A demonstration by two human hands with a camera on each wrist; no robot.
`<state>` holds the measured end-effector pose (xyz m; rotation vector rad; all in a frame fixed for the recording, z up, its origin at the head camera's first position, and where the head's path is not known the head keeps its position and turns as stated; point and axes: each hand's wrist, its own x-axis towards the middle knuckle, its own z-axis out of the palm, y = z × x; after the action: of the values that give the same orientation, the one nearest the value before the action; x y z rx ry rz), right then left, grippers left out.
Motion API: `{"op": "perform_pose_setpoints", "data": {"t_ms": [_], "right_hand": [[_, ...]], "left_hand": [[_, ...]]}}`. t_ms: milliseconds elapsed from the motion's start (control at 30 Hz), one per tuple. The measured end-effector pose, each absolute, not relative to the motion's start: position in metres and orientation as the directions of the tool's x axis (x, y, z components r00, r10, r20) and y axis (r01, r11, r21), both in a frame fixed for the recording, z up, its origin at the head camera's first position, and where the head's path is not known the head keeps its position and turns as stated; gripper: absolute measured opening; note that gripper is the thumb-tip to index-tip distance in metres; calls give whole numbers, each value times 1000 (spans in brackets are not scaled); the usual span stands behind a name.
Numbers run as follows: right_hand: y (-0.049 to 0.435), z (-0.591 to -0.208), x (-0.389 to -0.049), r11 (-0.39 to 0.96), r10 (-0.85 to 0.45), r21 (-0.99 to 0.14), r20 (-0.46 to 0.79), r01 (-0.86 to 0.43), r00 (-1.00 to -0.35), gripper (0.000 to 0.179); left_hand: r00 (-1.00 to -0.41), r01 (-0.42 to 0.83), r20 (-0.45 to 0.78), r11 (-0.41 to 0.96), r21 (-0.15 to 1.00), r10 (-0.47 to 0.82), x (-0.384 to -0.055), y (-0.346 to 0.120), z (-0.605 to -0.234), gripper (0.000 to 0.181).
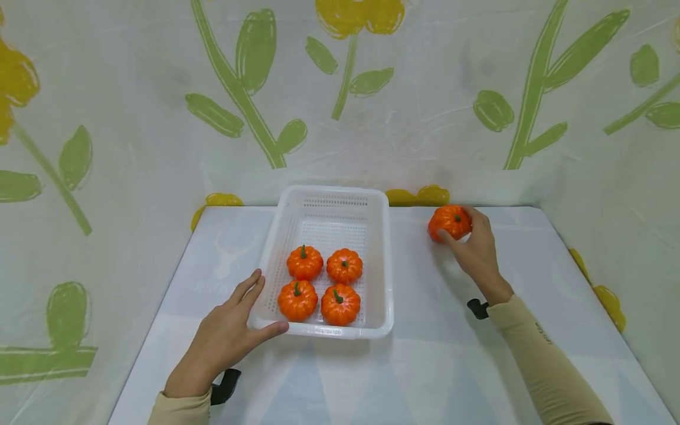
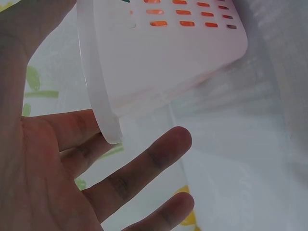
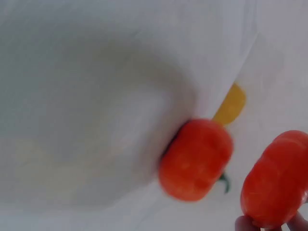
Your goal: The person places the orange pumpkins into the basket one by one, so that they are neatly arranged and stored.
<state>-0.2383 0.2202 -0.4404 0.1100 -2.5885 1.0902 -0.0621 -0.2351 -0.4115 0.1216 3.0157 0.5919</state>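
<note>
My right hand (image 1: 480, 251) grips a small orange pumpkin (image 1: 453, 219) near the table's far edge, right of a white plastic basket (image 1: 388, 265). In the right wrist view, that held pumpkin (image 3: 275, 183) is at the lower right with fingertips under it. A second pumpkin (image 3: 195, 159) with a green stem sits beside it on the table; the head view hardly separates the two. Several pumpkins (image 1: 344, 265) lie in the near half of the basket. My left hand (image 1: 223, 336) is at the basket's near left corner, thumb by the rim, fingers spread and nearly straight.
The basket stands on a white table (image 1: 425, 366) with a pale print. Behind and beside the table hangs a light cloth (image 1: 404, 136) with green stems and yellow flowers.
</note>
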Motion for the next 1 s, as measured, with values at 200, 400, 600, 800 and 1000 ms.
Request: {"op": "perform_pose_setpoints", "data": {"t_ms": [200,400,600,800,1000], "right_hand": [[188,-431,-239,664,-39,-689,355,-290,-934,76],[159,-424,-242,647,-85,-683,377,-339,-922,75],[131,-414,-244,634,-142,-665,400,-394,-905,77],[103,-403,-246,607,-203,-649,432,-460,-878,75],[79,-397,-249,579,-237,-662,422,-476,-875,74]], "left_hand": [[-995,64,-48,920,386,89,-62,-235,-411,104],[-995,61,-48,919,389,87,-63,-234,-412,104],[-995,56,-50,918,392,82,-62,-234,-412,105],[-995,57,-49,917,395,83,-61,-235,-413,105],[-995,60,-46,914,400,85,-61,-236,-414,104]]}}
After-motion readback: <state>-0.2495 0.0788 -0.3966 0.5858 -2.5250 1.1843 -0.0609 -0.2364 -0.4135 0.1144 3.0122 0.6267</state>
